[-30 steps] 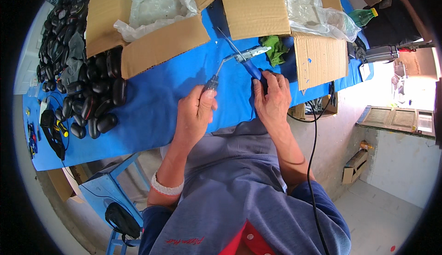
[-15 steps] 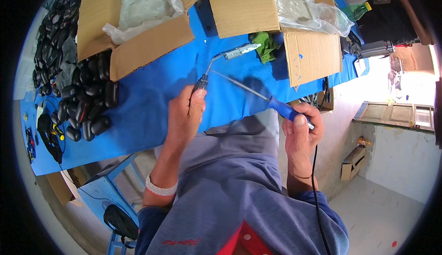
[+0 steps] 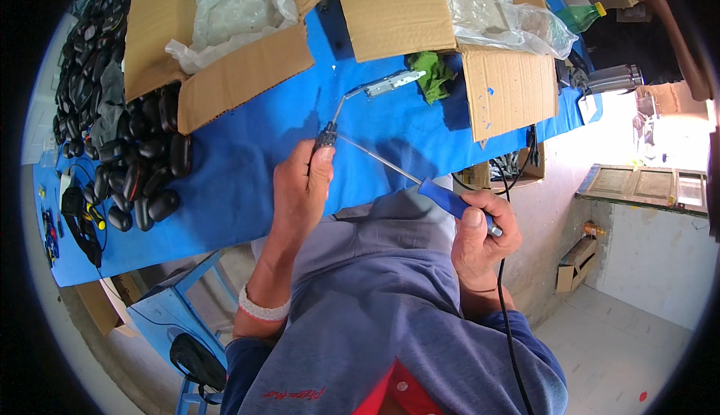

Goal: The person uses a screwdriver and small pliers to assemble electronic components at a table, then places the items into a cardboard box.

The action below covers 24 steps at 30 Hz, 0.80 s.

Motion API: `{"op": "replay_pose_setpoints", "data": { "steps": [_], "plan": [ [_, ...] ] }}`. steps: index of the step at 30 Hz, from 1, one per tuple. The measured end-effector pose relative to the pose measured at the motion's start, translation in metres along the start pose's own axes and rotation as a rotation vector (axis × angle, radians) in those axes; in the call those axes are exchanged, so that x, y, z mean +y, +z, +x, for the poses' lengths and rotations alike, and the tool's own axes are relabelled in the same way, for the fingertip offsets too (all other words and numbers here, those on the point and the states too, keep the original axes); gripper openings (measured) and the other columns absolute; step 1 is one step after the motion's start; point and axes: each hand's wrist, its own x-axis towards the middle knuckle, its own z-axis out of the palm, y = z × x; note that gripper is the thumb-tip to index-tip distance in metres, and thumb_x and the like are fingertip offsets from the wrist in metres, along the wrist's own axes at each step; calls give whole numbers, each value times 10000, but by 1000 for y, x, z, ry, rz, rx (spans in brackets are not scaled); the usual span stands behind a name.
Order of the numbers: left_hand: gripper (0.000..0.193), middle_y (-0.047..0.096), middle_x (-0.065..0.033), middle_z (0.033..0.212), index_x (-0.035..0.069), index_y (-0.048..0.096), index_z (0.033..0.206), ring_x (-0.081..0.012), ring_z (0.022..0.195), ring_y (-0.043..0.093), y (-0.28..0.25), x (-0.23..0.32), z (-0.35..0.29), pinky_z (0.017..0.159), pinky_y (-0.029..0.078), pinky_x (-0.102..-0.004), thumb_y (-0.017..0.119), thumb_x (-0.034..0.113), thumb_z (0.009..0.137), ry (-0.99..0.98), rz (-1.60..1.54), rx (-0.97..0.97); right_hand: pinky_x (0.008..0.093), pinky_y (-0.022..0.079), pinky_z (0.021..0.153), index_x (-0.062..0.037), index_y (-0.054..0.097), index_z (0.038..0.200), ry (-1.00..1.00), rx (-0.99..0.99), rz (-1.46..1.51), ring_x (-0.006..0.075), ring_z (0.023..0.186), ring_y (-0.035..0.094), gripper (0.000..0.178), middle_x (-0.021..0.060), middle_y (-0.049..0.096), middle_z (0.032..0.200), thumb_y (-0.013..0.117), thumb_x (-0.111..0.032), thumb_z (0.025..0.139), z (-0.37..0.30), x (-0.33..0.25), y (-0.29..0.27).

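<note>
My left hand (image 3: 298,179) is closed, thumb on top, around a small dark part (image 3: 327,134) over the blue-covered table. A thin bent metal strip (image 3: 339,107) rises from that part toward a flat pale, silvery piece (image 3: 394,83); I cannot tell whether the two are joined. My right hand (image 3: 486,239) grips a screwdriver (image 3: 448,197) by its blue handle, its metal butt showing past the fingers. Its long thin shaft points left, and the tip meets or nearly meets the dark part. A crumpled green cloth (image 3: 431,76) lies beside the silvery piece.
Two open cardboard boxes (image 3: 247,77) (image 3: 397,10) with clear plastic stand at the back. Many black rounded cases (image 3: 154,167) are heaped at left. A green bottle (image 3: 581,17) stands far right. A black cord (image 3: 506,340) runs past my right arm. A blue stool (image 3: 172,302) is lower left.
My right hand and the screwdriver have moved slightly left and down, with the tip now closer to the dark part. My left hand has stayed almost in place.
</note>
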Motion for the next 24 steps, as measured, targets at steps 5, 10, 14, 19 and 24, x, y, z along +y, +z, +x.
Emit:
{"op": "replay_pose_setpoints", "data": {
  "steps": [5, 10, 14, 19, 24],
  "plan": [
    [304, 501, 0, 629, -9, 567, 920, -39, 492, 428, 0, -2, 0, 424, 334, -215, 458, 264, 996, 6, 16, 0, 270, 470, 608, 5, 660, 872, 16, 7, 18, 182, 666, 628, 184, 108, 657, 768, 679, -173, 828, -1, 1, 1],
    [299, 503, -2, 628, -4, 569, 910, -40, 494, 435, 0, -2, 0, 424, 336, -214, 468, 265, 994, 19, 33, 4, 270, 474, 615, 2, 663, 875, 23, 21, 15, 183, 670, 631, 179, 107, 661, 774, 678, -171, 830, -3, 2, 1],
    [298, 502, -1, 621, 2, 571, 888, -40, 497, 437, -1, -10, 1, 425, 340, -213, 483, 268, 989, 50, 81, 9, 272, 477, 623, 0, 665, 876, 52, 19, 12, 184, 674, 632, 183, 108, 663, 777, 680, -176, 832, -4, 2, 2],
    [295, 501, 0, 616, 5, 571, 878, -40, 497, 436, 1, -8, 1, 425, 340, -212, 489, 266, 987, 73, 79, 27, 273, 478, 634, 3, 665, 878, 66, 19, 20, 183, 688, 634, 184, 110, 666, 793, 675, -175, 836, -5, 1, 2],
    [302, 504, -2, 620, 1, 572, 889, -40, 497, 436, -1, -9, 1, 425, 338, -212, 480, 270, 990, 80, 87, 13, 262, 468, 623, 17, 650, 881, 40, 37, 8, 158, 697, 608, 229, 108, 656, 819, 655, -211, 861, -6, 4, 1]
  ]
}}
